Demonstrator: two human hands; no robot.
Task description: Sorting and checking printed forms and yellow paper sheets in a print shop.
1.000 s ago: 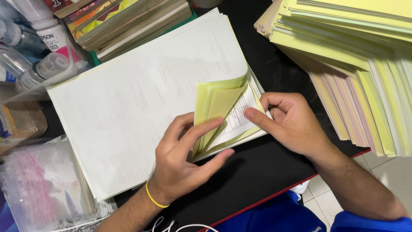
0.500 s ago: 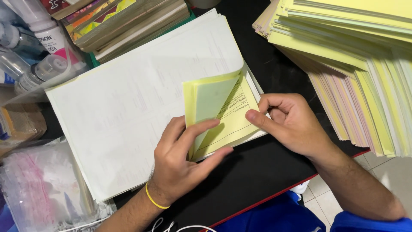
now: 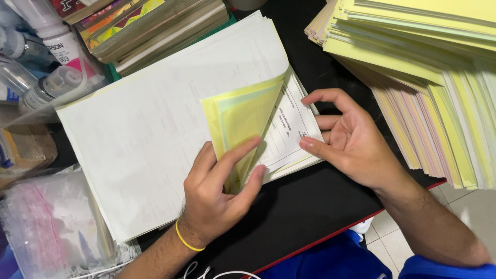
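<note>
The stack of printed forms (image 3: 155, 129) lies slantwise on the black desk (image 3: 305, 217), white sheet uppermost; its lower right corner is lifted, and the left hand (image 3: 217, 196) pinches the folded-back sheets (image 3: 240, 116) there, index finger laid over their yellow and pale green undersides, thumb pressing from the edge side; how many sheets are caught up cannot be told, since they overlap closely. Beneath the fold a white form shows with small print too fine to read; the right hand (image 3: 351, 139) rests beside it, thumb tip pressed on the form's right edge, the other fingers curled loosely and apart, gripping nothing. A yellow band (image 3: 187, 242) circles the left wrist. To the right a tall pile of coloured paper (image 3: 434, 77), yellow, pink and green, runs out of the frame at the top and side; above the forms a row of book-like pads (image 3: 160, 26) is cut off by the top edge; at the left, ink bottles (image 3: 41, 57) sit half hidden behind a clear wall, and a plastic bag (image 3: 46, 227) holds blurred pinkish contents that cannot be made out.
</note>
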